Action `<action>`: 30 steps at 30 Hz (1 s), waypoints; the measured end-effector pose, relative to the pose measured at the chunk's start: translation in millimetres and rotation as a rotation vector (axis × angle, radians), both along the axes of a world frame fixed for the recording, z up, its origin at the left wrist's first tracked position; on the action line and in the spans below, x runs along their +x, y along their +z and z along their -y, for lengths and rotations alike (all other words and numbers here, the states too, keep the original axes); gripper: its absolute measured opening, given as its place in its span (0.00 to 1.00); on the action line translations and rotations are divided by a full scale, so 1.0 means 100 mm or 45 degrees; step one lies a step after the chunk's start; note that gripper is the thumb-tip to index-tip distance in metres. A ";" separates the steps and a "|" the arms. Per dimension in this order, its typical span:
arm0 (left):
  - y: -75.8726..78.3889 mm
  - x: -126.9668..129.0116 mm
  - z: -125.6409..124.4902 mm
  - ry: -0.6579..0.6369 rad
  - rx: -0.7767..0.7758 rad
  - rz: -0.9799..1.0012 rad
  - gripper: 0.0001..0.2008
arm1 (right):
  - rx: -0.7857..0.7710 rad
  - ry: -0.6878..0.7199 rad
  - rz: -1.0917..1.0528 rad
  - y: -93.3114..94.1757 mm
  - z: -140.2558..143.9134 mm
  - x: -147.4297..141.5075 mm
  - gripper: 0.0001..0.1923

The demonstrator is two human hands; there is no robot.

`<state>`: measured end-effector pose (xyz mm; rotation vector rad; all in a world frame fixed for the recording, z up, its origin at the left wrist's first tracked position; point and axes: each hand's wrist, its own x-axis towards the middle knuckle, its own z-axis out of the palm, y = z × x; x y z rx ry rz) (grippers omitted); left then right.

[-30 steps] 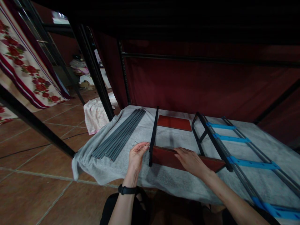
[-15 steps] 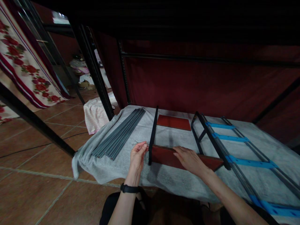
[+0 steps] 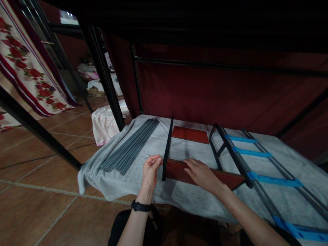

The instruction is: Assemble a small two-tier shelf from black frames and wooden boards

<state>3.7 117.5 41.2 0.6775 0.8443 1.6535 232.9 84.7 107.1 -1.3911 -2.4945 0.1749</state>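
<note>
Presently I log the left hand (image 3: 151,170) pinching a thin metal piece (image 3: 148,155) just left of the brown board (image 3: 176,171), the right hand (image 3: 201,172) draped over the board, grip unclear, apparently steadying it.

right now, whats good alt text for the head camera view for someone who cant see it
A person's left hand pinches a thin metal piece beside a black bar, while the right hand rests on a reddish-brown board. Grey rods lie to the left on a grey cloth; a ladder-like piece with blue crossbars lies to the right.
</note>
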 end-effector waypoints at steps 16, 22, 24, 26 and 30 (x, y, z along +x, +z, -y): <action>0.04 0.04 0.03 -0.063 -0.046 0.104 0.16 | -0.183 0.081 -0.193 0.16 -0.27 -0.65 0.13; 0.01 0.08 0.05 0.038 0.007 0.023 0.14 | -0.177 0.046 -0.240 0.11 -0.26 -0.63 0.14; -0.01 0.09 0.05 0.030 -0.003 0.065 0.13 | -0.188 0.042 -0.245 0.11 -0.26 -0.63 0.15; -0.02 0.09 0.05 0.003 -0.006 0.065 0.14 | -0.202 0.034 -0.243 0.11 -0.26 -0.63 0.15; -0.02 0.09 0.04 0.011 0.015 -0.008 0.13 | -0.215 0.032 -0.236 0.11 -0.27 -0.63 0.15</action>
